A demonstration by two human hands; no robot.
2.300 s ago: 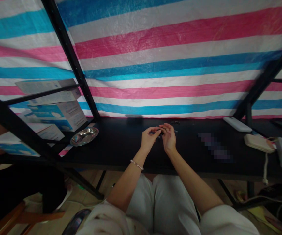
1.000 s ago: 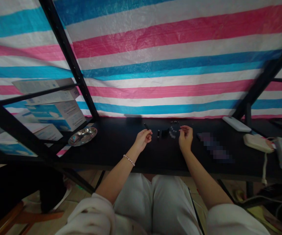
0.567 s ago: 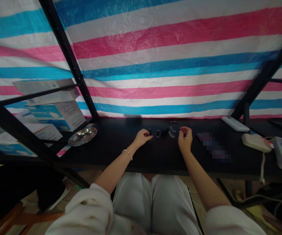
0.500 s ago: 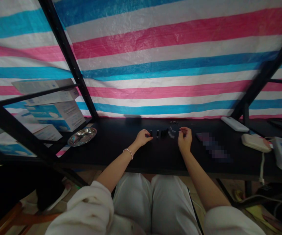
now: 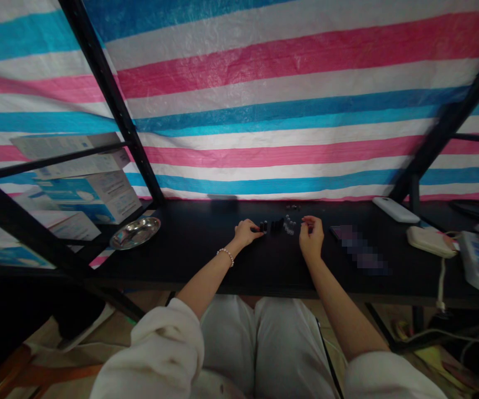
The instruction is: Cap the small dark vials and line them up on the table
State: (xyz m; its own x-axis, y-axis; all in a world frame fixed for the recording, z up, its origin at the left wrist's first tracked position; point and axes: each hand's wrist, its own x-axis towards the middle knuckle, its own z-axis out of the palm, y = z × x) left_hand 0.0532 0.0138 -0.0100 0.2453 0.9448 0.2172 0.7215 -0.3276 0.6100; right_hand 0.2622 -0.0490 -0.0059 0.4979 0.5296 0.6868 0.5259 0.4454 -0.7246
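My left hand (image 5: 246, 233) rests on the black table with its fingers closed at a small black cylinder (image 5: 261, 226). A second cylinder with a pale, shiny side (image 5: 265, 226) stands right beside it. Just to the right is a group of small black pieces (image 5: 277, 225), too dark to tell apart. Several small clear, shiny pieces (image 5: 289, 226) lie between that group and my right hand (image 5: 312, 239). My right hand is raised a little, thumb and fingers pinched together. Whatever it holds is too small to make out.
A shiny metal dish (image 5: 135, 233) stands at the left, near stacked boxes (image 5: 114, 194). Tiny bits (image 5: 293, 207) lie farther back. At the right are a blurred-out phone-like item (image 5: 358, 249), a white oblong object (image 5: 396, 210) and a cream device with cable (image 5: 430, 241). Dark posts (image 5: 110, 100) flank the table.
My left hand has moved right with the small black cylinder, which now stands close against the second one. My right hand keeps its pinch in nearly the same place. The view has shifted slightly.
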